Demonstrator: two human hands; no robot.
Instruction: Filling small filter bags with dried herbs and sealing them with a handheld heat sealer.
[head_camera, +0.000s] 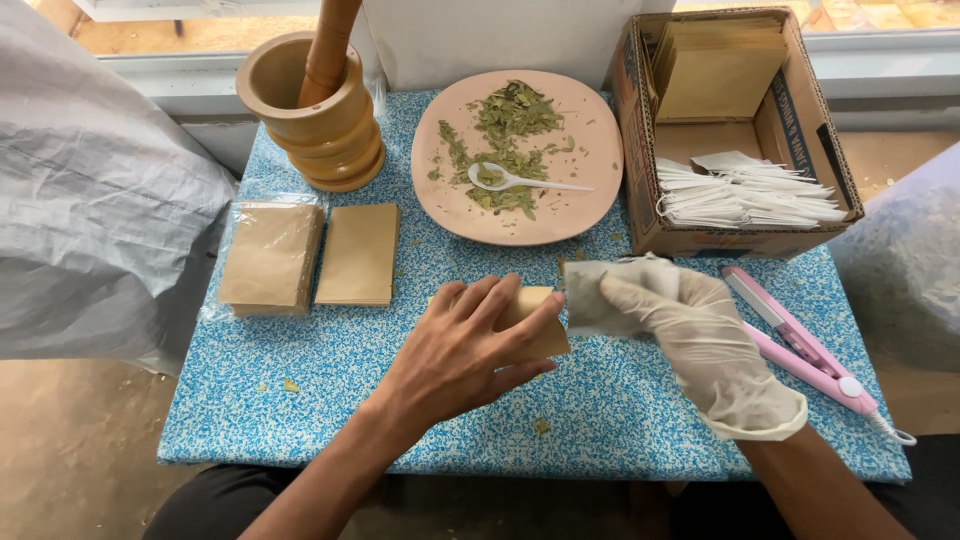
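Near the worktop's front edge, the bare left hand (470, 345) grips a small brown envelope (535, 322) steady, its mouth turned toward the gloved right hand (700, 335), which pinches a white tea bag (592, 293) at that opening.

I see a small tan paper envelope (535, 318) tilted above the tabletop (330, 360), touching a limp whitish filter bag (592, 296).

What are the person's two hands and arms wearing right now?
The left hand is bare, with no glove, sleeve, watch or ring visible. The right hand wears a thin, whitish, wrinkled disposable glove with a rolled cuff at the wrist; the forearm beyond it is uncovered.
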